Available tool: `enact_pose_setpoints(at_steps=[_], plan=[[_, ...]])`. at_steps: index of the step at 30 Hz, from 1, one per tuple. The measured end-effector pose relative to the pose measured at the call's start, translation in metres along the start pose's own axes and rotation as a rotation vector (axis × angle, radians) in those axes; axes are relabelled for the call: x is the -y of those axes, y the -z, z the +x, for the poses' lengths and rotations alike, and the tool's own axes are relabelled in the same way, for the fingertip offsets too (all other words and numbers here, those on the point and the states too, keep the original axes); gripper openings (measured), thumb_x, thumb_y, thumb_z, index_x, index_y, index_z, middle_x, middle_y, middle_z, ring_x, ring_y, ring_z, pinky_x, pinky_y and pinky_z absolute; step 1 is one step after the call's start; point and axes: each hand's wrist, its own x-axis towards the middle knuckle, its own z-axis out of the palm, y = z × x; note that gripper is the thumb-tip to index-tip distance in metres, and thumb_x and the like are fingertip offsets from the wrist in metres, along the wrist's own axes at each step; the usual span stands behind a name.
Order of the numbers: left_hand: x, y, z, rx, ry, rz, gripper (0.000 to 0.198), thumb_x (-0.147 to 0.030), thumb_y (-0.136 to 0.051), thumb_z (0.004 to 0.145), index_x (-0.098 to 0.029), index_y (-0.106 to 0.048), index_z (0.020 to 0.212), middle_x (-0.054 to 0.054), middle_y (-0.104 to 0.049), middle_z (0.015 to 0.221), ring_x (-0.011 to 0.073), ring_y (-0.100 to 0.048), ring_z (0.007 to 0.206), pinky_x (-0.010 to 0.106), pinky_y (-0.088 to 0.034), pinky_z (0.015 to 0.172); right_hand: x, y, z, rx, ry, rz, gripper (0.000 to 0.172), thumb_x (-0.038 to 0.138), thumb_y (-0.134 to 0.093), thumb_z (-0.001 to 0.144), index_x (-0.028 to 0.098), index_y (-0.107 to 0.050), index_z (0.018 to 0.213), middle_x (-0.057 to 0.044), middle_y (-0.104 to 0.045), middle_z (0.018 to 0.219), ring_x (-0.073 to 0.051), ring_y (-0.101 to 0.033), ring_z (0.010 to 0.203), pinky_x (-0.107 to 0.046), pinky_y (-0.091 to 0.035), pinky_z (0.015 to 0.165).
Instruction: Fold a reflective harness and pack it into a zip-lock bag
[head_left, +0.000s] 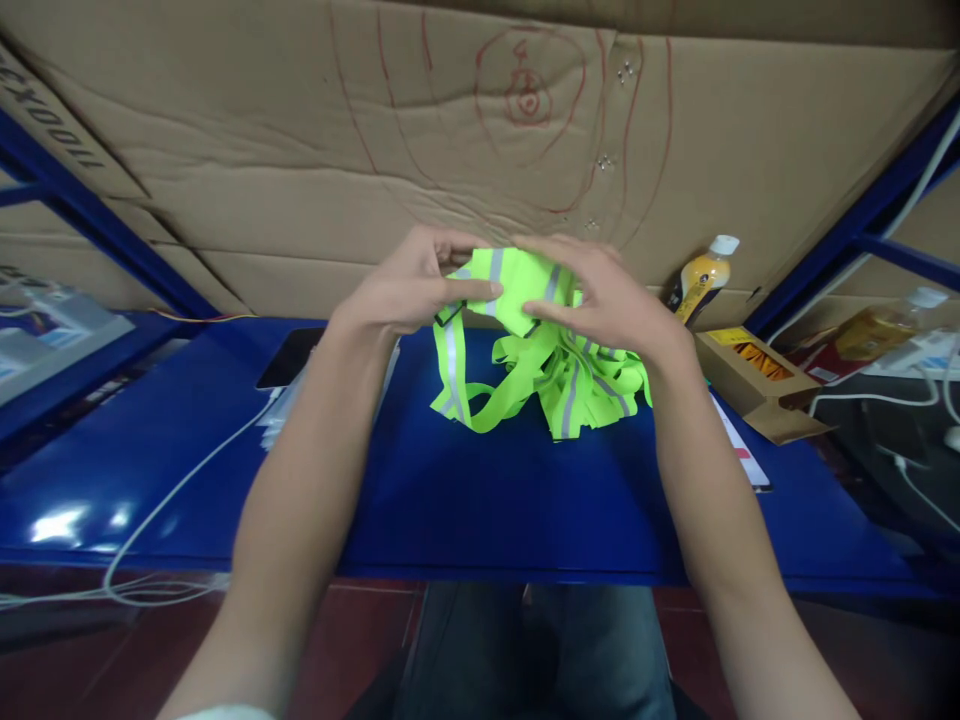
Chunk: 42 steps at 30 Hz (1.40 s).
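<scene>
Between my two hands a fluorescent yellow-green reflective strap (513, 284) with grey bands is held up above the blue table. My left hand (424, 285) grips its left part, thumb in front and fingers behind. On the right side my right hand (592, 285) pinches it with the thumb in front; its other fingers lie over the top edge. A loop of strap (453, 365) hangs down under my left hand to the table. Below my right hand lies a heap of the same reflective straps (585, 395), partly covered by that hand.
A cardboard wall (300, 150) with red pen marks stands behind the table (510, 500). At right are a drink bottle (703, 280), an open small box (757, 375) and a phone (739, 440). At left lie a dark phone (291, 358) and a white cable (187, 475).
</scene>
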Motion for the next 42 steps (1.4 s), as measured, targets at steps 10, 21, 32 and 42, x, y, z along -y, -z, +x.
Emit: enact_pose_setpoints(at_steps=[10, 21, 32, 42], plan=[[0.009, -0.018, 0.01, 0.029, -0.314, 0.1, 0.051, -0.068, -0.086, 0.088, -0.019, -0.081, 0.102, 0.008, -0.081, 0.104, 0.0262, -0.076, 0.104, 0.033, -0.061, 0.093, -0.004, 0.022, -0.008, 0.061, -0.09, 0.245, 0.039, 0.056, -0.08, 0.092, 0.019, -0.069, 0.083, 0.002, -0.059, 0.072, -0.015, -0.048, 0.072, -0.03, -0.039, 0.067], [0.011, 0.004, 0.003, 0.447, -0.003, 0.142, 0.06, -0.074, -0.061, 0.103, -0.021, -0.086, 0.097, 0.013, -0.084, 0.098, 0.0261, -0.082, 0.088, 0.037, -0.066, 0.085, -0.011, 0.024, -0.013, -0.122, -0.197, 0.306, 0.049, 0.07, -0.083, 0.085, 0.024, -0.067, 0.084, -0.002, -0.063, 0.074, -0.021, -0.058, 0.074, -0.035, -0.053, 0.064], [-0.01, -0.012, -0.002, -0.075, -0.279, 0.219, 0.047, -0.061, -0.085, 0.09, -0.019, -0.076, 0.112, 0.005, -0.079, 0.11, 0.0265, -0.07, 0.108, 0.043, -0.057, 0.097, -0.004, 0.036, -0.014, -0.171, -0.185, 0.258, 0.041, 0.062, -0.085, 0.086, 0.024, -0.068, 0.085, -0.003, -0.065, 0.077, -0.027, -0.064, 0.083, -0.04, -0.057, 0.072], [0.016, -0.005, 0.004, -0.387, -0.264, 0.606, 0.024, -0.045, -0.07, 0.103, -0.025, -0.057, 0.098, 0.005, -0.064, 0.12, 0.0313, -0.042, 0.143, 0.046, -0.039, 0.109, -0.014, 0.036, -0.015, -0.247, -0.194, 0.206, 0.043, 0.064, -0.083, 0.087, 0.025, -0.066, 0.078, -0.003, -0.065, 0.073, -0.027, -0.065, 0.082, -0.043, -0.06, 0.073]])
